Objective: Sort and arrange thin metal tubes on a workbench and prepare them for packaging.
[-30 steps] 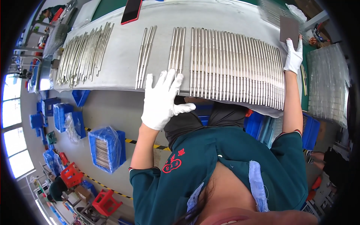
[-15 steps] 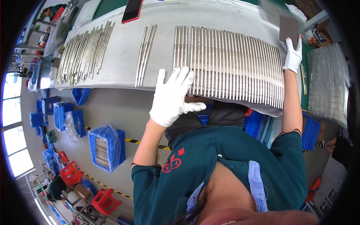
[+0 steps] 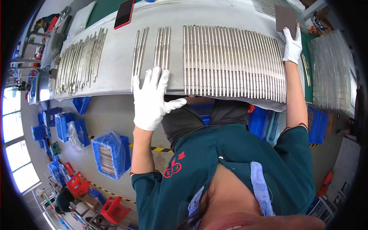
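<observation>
My left hand (image 3: pixel 149 102), in a white glove, has its fingers spread, with the fingertips at the near ends of a small group of slim silvery metal rods (image 3: pixel 162 48). Just left of that group lie a few more rods (image 3: pixel 139 50). A long row of rods (image 3: pixel 234 61) lies side by side to the right, past a gap of cloth. Beyond the row's right end, my gloved right hand (image 3: pixel 293 49) grips a dark brown flat rectangular piece (image 3: pixel 285 18) by its near edge. At the far left, looser rods (image 3: pixel 81 63) lie with uneven ends.
Pale cloth (image 3: pixel 119 57) covers the table. A red-edged phone (image 3: pixel 124 14) lies near its far side. Stacked clear plastic trays (image 3: pixel 331 73) stand at the right. Blue crates (image 3: pixel 111 155) and red stools (image 3: pixel 115 210) are on the floor to the left.
My left hand has moved left, and the small rod group has slid left with it, widening the gap to the long row. My right hand still holds the brown piece.
</observation>
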A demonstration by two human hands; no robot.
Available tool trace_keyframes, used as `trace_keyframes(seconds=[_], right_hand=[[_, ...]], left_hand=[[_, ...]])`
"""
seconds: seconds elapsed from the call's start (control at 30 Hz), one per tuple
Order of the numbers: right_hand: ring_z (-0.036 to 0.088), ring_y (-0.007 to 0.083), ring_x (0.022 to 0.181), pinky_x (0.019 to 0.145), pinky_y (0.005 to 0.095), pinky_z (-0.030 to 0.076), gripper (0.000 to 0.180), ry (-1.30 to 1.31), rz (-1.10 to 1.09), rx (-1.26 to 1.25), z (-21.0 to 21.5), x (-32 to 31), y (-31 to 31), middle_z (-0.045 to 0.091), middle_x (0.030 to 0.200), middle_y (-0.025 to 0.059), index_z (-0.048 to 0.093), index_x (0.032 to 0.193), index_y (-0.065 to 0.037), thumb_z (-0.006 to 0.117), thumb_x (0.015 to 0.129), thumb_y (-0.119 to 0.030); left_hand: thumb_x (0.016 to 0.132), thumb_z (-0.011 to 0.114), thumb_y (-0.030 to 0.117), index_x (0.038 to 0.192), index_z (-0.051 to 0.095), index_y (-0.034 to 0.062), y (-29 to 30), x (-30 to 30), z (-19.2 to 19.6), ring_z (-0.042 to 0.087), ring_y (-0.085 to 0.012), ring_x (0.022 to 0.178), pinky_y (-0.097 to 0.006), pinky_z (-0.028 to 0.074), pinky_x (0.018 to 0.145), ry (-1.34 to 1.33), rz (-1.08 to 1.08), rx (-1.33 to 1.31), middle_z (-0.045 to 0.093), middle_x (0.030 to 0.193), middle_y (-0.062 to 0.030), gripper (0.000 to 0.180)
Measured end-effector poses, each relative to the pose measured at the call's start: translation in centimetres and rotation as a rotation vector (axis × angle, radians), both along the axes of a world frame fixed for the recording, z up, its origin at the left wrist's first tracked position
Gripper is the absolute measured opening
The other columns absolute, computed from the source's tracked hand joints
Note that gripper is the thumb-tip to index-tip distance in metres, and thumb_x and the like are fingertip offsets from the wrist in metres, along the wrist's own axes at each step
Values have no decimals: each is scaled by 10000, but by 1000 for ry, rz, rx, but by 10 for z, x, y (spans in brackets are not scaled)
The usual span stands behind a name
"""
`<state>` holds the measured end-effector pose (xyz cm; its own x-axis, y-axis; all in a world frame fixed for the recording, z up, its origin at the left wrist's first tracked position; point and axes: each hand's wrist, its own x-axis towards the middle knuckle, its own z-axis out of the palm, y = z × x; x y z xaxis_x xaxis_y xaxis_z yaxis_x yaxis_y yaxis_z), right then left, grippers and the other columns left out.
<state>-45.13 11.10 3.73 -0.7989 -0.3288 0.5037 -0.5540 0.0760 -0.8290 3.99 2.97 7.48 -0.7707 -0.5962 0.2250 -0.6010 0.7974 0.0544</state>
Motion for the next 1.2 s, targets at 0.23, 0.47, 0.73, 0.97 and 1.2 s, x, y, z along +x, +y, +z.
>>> trace_keyframes(seconds=[0.23,0.47,0.73,0.97,1.2], right_hand=[[631,128,1061,931,269,496,706,-127,64,-76,5,8,-1,681,1232,95,489,1488,-100,797,874,-264],[629,127,1065,935,267,496,703,-134,119,-161,-4,1,-1,680,1228,93,489,1484,-88,795,877,-263],[634,126,1059,929,269,497,690,-96,76,-94,6,8,-1,685,1228,95,509,1474,-105,797,872,-279],[639,127,1042,920,274,501,706,-52,31,-37,1,3,2,696,1210,105,504,1478,-110,797,867,-310],[632,117,1041,917,266,499,703,-113,77,-112,1,6,0,690,1214,99,495,1481,-94,793,874,-284]], left_hand=[[730,578,780,1429,508,76,23,-51,-4,483,-391,1324,-650,241,1124,71,-214,134,510,1426,-222,995],[736,592,760,1420,518,76,21,-53,-9,489,-384,1320,-655,245,1116,85,-250,130,521,1420,-213,970],[727,638,740,1413,535,70,9,-20,-3,519,-412,1297,-630,237,1134,30,-119,96,523,1427,-227,965],[731,609,761,1406,535,60,15,-31,0,495,-396,1319,-623,238,1141,18,-128,125,530,1420,-211,976],[728,582,775,1414,534,89,23,-52,-8,496,-378,1311,-640,246,1126,87,-242,155,533,1416,-193,971]])
